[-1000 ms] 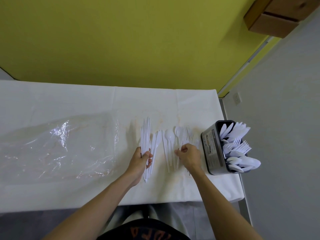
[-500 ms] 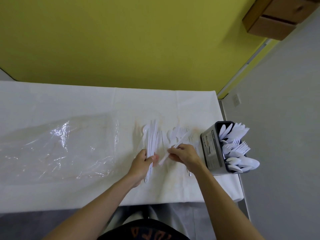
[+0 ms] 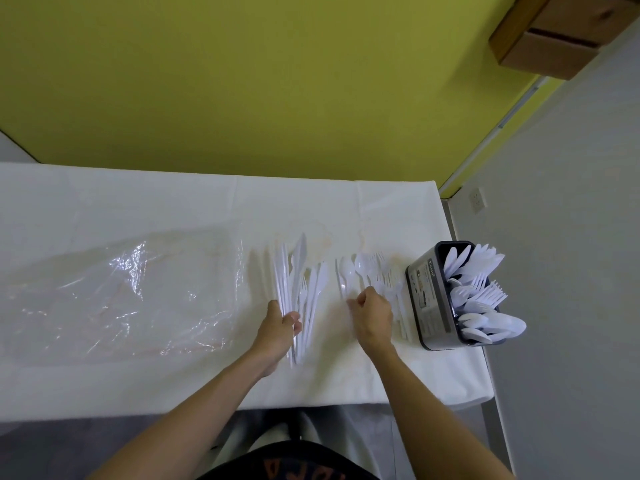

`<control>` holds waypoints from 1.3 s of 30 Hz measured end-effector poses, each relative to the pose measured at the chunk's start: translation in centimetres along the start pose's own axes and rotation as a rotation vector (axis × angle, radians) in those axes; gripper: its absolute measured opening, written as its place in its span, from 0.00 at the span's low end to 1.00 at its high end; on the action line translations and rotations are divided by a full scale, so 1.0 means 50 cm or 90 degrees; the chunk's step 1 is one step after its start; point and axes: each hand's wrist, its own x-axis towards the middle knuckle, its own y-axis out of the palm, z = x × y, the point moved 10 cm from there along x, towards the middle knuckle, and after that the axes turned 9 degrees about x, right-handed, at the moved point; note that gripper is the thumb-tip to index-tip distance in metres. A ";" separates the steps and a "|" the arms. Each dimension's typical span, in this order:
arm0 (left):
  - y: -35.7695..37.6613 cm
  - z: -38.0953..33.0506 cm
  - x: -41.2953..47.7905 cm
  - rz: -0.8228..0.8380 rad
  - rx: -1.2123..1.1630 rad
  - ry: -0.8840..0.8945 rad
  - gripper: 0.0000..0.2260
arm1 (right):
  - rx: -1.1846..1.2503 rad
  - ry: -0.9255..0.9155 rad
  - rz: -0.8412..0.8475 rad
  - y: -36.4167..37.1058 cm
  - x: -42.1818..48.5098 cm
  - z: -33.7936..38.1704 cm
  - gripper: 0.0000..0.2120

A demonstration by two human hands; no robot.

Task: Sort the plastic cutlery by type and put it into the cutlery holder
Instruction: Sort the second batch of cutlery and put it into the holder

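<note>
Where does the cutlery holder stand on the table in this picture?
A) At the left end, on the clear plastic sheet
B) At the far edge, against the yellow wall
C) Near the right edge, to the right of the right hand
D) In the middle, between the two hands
C: the cutlery holder stands near the table's right edge, beyond the right hand.

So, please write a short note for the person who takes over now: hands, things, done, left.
Left hand: shut on a bunch of knives, standing on the table.
Right hand: fingers curled at the loose spoons and forks; whether it grips one is unclear.
Holder, at the table's right edge, already has cutlery.
Left: knives in hand and the loose pieces.
Empty bag lies left.
</note>
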 end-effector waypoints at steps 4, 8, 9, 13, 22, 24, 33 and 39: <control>-0.011 0.008 -0.001 -0.011 -0.032 -0.004 0.06 | -0.018 0.011 -0.035 -0.029 0.010 -0.017 0.04; -0.013 0.012 -0.003 -0.020 -0.062 -0.004 0.02 | -0.036 -0.061 -0.006 -0.011 -0.009 0.025 0.06; -0.012 0.012 -0.004 -0.019 -0.068 -0.005 0.02 | -0.045 -0.072 0.014 0.000 -0.014 0.033 0.09; -0.014 0.016 -0.002 -0.023 -0.074 -0.009 0.03 | -0.071 -0.029 0.074 0.030 -0.013 0.031 0.09; -0.039 0.021 0.001 -0.039 -0.103 -0.010 0.09 | 0.081 0.045 0.192 0.086 -0.028 0.057 0.09; -0.044 0.012 -0.007 -0.049 -0.108 0.005 0.03 | 0.080 0.035 0.171 0.090 -0.024 0.064 0.14; -0.035 0.019 0.001 -0.035 -0.046 0.026 0.06 | 0.193 0.113 0.171 0.081 -0.014 0.049 0.11; -0.006 -0.013 -0.005 0.007 0.017 0.059 0.08 | 0.446 0.076 0.266 0.088 -0.026 0.096 0.13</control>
